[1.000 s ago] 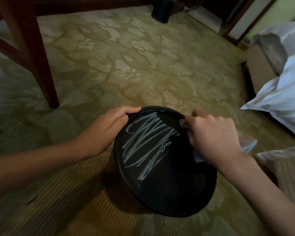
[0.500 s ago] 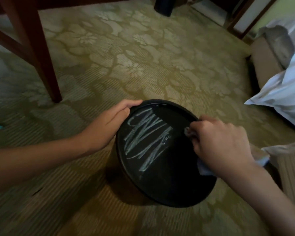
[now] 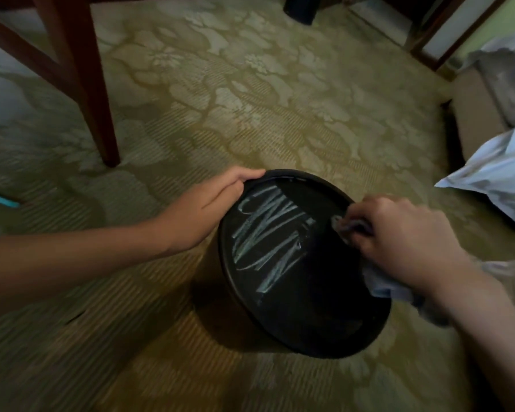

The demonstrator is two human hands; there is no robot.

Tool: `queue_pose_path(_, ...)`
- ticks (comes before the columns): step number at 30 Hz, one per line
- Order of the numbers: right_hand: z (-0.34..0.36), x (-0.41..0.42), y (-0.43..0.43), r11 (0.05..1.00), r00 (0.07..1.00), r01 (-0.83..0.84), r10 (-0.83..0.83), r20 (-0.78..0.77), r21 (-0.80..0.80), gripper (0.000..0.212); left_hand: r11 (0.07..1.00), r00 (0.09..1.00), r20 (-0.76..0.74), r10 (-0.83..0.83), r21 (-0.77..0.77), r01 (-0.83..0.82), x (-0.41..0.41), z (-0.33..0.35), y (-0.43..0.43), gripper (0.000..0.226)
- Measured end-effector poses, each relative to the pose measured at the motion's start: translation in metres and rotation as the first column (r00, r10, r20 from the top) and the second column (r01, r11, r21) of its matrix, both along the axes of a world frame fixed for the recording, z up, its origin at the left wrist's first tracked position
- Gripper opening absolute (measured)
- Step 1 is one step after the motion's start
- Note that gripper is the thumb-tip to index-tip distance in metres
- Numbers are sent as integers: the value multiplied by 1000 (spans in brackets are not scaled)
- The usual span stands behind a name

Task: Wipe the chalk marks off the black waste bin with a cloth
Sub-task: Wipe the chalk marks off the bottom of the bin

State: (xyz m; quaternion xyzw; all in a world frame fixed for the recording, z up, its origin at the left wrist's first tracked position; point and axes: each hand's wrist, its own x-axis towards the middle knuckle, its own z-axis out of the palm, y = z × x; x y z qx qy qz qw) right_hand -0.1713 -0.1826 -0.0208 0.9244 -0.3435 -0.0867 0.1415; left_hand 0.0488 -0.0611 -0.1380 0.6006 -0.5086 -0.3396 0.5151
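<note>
Black waste bin (image 3: 304, 292) on carpet (image 3: 250, 99), left hand (image 3: 208, 209) gripping its rim, right hand (image 3: 399, 236) clutching cloth (image 3: 378, 281) at the edge, chalk marks (image 3: 268, 233) mostly unwiped.

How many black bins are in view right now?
2: the chalk-marked waste bin between the left hand and right hand, and a second bin at the top edge, partly cropped.

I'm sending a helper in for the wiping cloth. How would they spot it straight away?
Start at the black waste bin standing on the patterned carpet, its dark surface scrawled with chalk marks. The cloth is bunched in the right hand at the bin's right edge. It is pale grey-blue and crumpled, much smaller than the white bedding further right.
</note>
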Motion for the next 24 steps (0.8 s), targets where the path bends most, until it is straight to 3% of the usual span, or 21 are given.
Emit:
queue_pose_path(5,-20,63,3,988,975,-155,154,158,-5,19,1000,1000,-19,-21,-6,21,0,-2,-2,35)
queue_pose_path(8,-20,75,1,972,962,-235,234,144,-11,17,999,1000,-9,-30,-24,29,4,-3,-2,35)
queue_pose_path(10,-10,52,-8,976,977,-192,181,112,104,16,1000,999,-43,-25,-13,25,4,-3,-1,34)
queue_pose_path(14,16,13,-14,952,995,66,-42,-86,298,13,1000,997,-74,3,11,-2,1,-4,-2,34)
queue_pose_path(16,13,23,-14,967,999,24,-16,-34,254,10,1000,996,-87,2,9,-2,-1,-3,-4,34)
queue_pose_path(21,-24,81,10,978,953,-208,209,218,-28,16,1000,996,-84,1,-14,-2,0,-3,-6,34)
queue_pose_path(24,-16,64,4,973,961,-228,218,169,44,12,1000,998,-62,-7,-3,6,3,-3,-4,34)
